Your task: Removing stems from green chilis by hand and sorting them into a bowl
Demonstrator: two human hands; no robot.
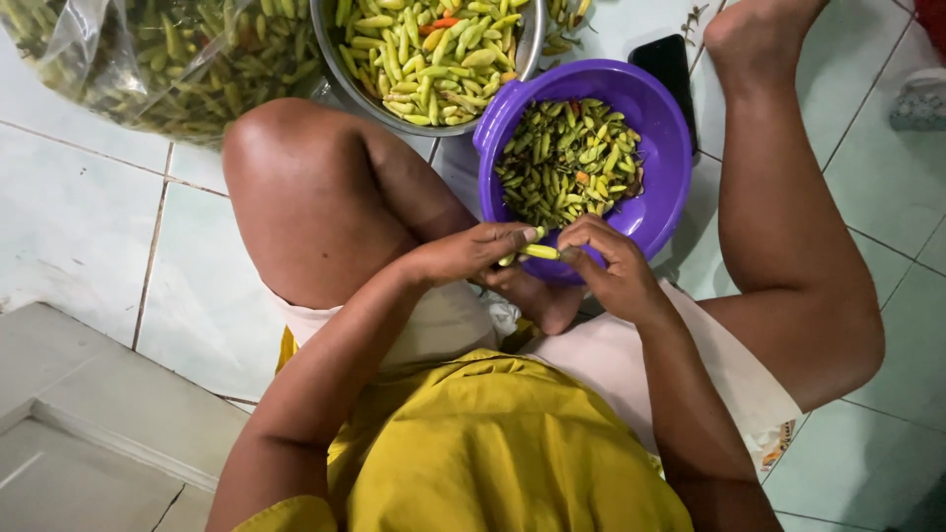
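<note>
I sit on a tiled floor and both hands meet over the near rim of a purple bowl (662,163). My left hand (471,251) and my right hand (609,264) pinch the two ends of one small yellow-green chili pepper (537,252). The purple bowl holds many green chili stems and bits. Beyond it stands a metal bowl (532,44) full of yellow-green chilies with one orange one.
A clear plastic bag (148,59) of green chilies lies at the top left. A black phone (668,71) rests on the tiles behind the purple bowl. My bare knees and a foot (759,30) flank the bowls. A grey step (89,433) is at the lower left.
</note>
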